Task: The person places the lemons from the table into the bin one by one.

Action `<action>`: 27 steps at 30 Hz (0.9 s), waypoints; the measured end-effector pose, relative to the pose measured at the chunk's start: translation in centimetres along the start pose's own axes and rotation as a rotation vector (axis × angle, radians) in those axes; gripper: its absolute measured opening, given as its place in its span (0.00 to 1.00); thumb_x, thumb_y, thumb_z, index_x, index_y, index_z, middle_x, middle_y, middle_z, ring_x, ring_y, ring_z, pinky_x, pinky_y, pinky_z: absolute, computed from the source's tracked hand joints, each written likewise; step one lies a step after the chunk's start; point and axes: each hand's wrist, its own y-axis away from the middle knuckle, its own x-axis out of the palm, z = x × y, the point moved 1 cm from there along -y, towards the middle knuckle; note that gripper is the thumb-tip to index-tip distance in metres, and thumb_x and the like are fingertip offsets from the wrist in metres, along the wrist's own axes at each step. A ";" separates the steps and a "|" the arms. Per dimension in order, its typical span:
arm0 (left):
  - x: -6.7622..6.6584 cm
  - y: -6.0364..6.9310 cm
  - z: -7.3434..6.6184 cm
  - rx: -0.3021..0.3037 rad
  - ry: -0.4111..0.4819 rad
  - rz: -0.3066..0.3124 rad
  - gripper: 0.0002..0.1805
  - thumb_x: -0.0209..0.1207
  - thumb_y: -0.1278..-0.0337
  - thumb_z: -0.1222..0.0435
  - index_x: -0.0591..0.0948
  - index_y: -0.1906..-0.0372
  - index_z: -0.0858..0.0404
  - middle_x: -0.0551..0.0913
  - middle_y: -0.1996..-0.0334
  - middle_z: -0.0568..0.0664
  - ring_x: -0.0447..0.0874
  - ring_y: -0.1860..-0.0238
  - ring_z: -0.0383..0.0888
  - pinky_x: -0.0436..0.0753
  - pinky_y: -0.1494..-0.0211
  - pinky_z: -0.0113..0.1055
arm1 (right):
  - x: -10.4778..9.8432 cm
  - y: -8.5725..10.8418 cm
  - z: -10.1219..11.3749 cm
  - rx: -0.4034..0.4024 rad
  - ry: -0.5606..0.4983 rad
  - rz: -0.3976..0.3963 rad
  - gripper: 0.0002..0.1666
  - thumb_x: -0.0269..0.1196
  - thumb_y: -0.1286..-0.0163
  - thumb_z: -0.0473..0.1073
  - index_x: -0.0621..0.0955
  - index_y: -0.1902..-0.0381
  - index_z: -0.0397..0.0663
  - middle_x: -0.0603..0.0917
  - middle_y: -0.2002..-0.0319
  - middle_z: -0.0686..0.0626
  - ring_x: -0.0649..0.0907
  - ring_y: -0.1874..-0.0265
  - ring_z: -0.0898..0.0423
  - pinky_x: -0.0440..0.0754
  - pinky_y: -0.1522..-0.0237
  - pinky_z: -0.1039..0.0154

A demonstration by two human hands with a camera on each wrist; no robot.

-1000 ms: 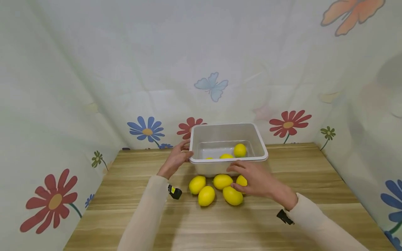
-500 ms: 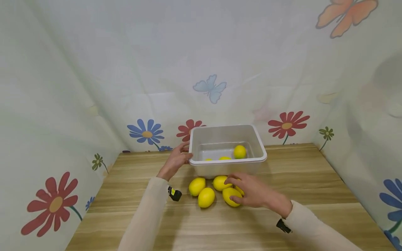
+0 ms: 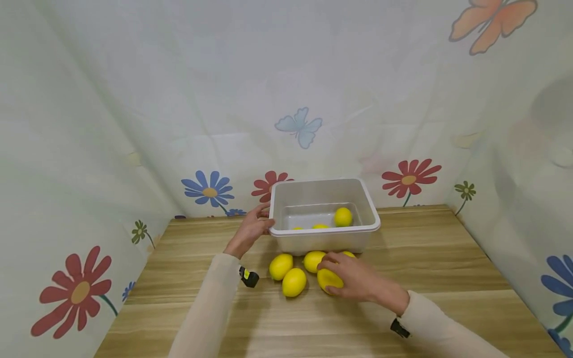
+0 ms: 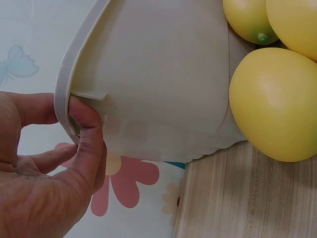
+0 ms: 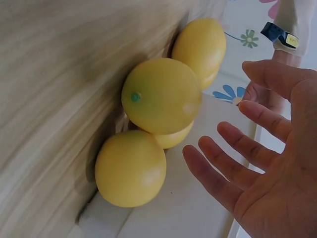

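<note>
My left hand (image 3: 249, 231) grips the rim of a white plastic bin (image 3: 320, 242) at its left end. The left wrist view shows the thumb and fingers curled round the bin's lip (image 4: 63, 82). My right hand (image 3: 355, 281) hovers over a yellow lemon (image 3: 329, 282) in front of the bin, partly covering it. In the right wrist view its fingers are spread apart, with a gap between them and the nearest lemon (image 5: 161, 96). Several lemons lie on the table before the bin, among them one lemon (image 3: 281, 266) at the left.
Inside the bin sits a lemon (image 3: 343, 217), and the tops of two others show above the front rim. The wooden tabletop (image 3: 429, 248) ends at a floral curtain (image 3: 210, 99) behind and at both sides.
My right hand has come down and toward me, from beside the bin's front rim to the lemon at the front right. The left hand keeps its place on the bin.
</note>
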 end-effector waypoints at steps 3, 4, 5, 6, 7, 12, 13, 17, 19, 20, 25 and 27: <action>0.0 -0.1 0.0 0.007 -0.005 0.002 0.34 0.59 0.39 0.68 0.65 0.27 0.56 0.75 0.41 0.61 0.79 0.53 0.52 0.86 0.55 0.36 | 0.3 -0.1 0.1 -0.002 0.010 0.009 0.25 0.68 0.38 0.53 0.79 0.44 0.55 0.78 0.46 0.52 0.79 0.50 0.54 0.82 0.48 0.54; 0.0 -0.1 0.1 0.009 -0.005 0.002 0.34 0.59 0.39 0.68 0.64 0.27 0.56 0.75 0.41 0.61 0.80 0.53 0.52 0.86 0.55 0.37 | 0.4 -0.1 0.1 -0.005 0.013 0.011 0.25 0.68 0.38 0.53 0.79 0.44 0.55 0.78 0.46 0.52 0.79 0.50 0.54 0.82 0.48 0.54; 0.0 -0.1 0.1 0.010 -0.003 0.003 0.34 0.59 0.39 0.68 0.64 0.27 0.56 0.75 0.42 0.61 0.80 0.53 0.52 0.86 0.54 0.37 | 0.6 -0.1 0.1 -0.011 0.014 0.011 0.25 0.68 0.38 0.53 0.79 0.44 0.55 0.79 0.46 0.52 0.79 0.50 0.54 0.82 0.48 0.54; 0.0 -0.2 0.2 0.011 -0.003 0.004 0.34 0.59 0.39 0.68 0.64 0.27 0.56 0.75 0.42 0.61 0.80 0.53 0.52 0.86 0.54 0.37 | 0.7 -0.1 0.1 -0.015 0.017 0.013 0.25 0.68 0.38 0.53 0.79 0.44 0.55 0.79 0.46 0.52 0.80 0.50 0.54 0.82 0.47 0.54; 0.0 -0.2 0.2 0.011 0.000 0.005 0.34 0.59 0.39 0.68 0.64 0.27 0.56 0.75 0.41 0.62 0.80 0.53 0.52 0.86 0.54 0.37 | 0.8 -0.1 0.0 -0.019 0.021 0.014 0.25 0.68 0.38 0.53 0.79 0.43 0.55 0.79 0.45 0.52 0.80 0.50 0.54 0.82 0.48 0.55; -0.1 -0.2 0.3 0.012 0.003 0.009 0.34 0.59 0.39 0.67 0.64 0.27 0.55 0.72 0.38 0.66 0.80 0.52 0.52 0.86 0.54 0.37 | 1.6 -0.1 -0.2 -0.028 0.027 0.012 0.25 0.68 0.38 0.53 0.79 0.44 0.55 0.79 0.46 0.52 0.80 0.49 0.54 0.81 0.47 0.54; -0.1 -0.2 0.3 0.011 0.004 0.009 0.34 0.60 0.39 0.67 0.64 0.27 0.55 0.72 0.38 0.66 0.80 0.52 0.52 0.86 0.54 0.37 | 1.7 0.0 -0.2 -0.031 0.025 0.012 0.25 0.68 0.38 0.53 0.79 0.44 0.55 0.79 0.46 0.52 0.79 0.49 0.54 0.81 0.47 0.54; -0.1 -0.3 0.2 0.006 0.010 0.009 0.35 0.60 0.39 0.67 0.64 0.27 0.55 0.73 0.39 0.64 0.80 0.52 0.53 0.86 0.53 0.38 | 2.2 0.0 -0.2 -0.047 0.018 0.014 0.25 0.69 0.39 0.52 0.80 0.45 0.55 0.79 0.47 0.53 0.78 0.48 0.55 0.80 0.45 0.56; -0.1 -0.3 0.3 0.000 0.010 0.006 0.34 0.60 0.39 0.67 0.65 0.28 0.54 0.74 0.40 0.62 0.80 0.52 0.53 0.86 0.52 0.38 | 2.3 0.0 -0.1 -0.055 0.017 0.023 0.25 0.69 0.39 0.52 0.80 0.45 0.55 0.79 0.47 0.53 0.77 0.48 0.55 0.80 0.45 0.56; -0.2 -0.3 0.3 -0.001 0.010 0.009 0.34 0.60 0.39 0.67 0.65 0.27 0.54 0.74 0.39 0.61 0.80 0.51 0.53 0.86 0.52 0.39 | 2.3 -0.1 0.0 -0.053 0.015 0.030 0.25 0.69 0.39 0.52 0.80 0.45 0.55 0.79 0.47 0.53 0.77 0.48 0.55 0.80 0.45 0.56; -0.1 -0.3 0.4 0.007 0.012 0.010 0.34 0.60 0.39 0.67 0.65 0.27 0.54 0.75 0.40 0.60 0.81 0.51 0.53 0.86 0.52 0.39 | 2.7 0.1 0.3 -0.046 0.004 0.068 0.26 0.69 0.39 0.52 0.79 0.43 0.55 0.78 0.46 0.52 0.77 0.48 0.55 0.80 0.45 0.57; -0.1 -0.3 0.4 0.016 0.016 0.011 0.34 0.60 0.39 0.67 0.65 0.27 0.54 0.75 0.41 0.61 0.80 0.52 0.52 0.86 0.53 0.38 | 3.0 0.1 0.3 -0.049 0.009 0.065 0.26 0.69 0.39 0.52 0.79 0.44 0.55 0.78 0.46 0.52 0.78 0.48 0.55 0.80 0.46 0.57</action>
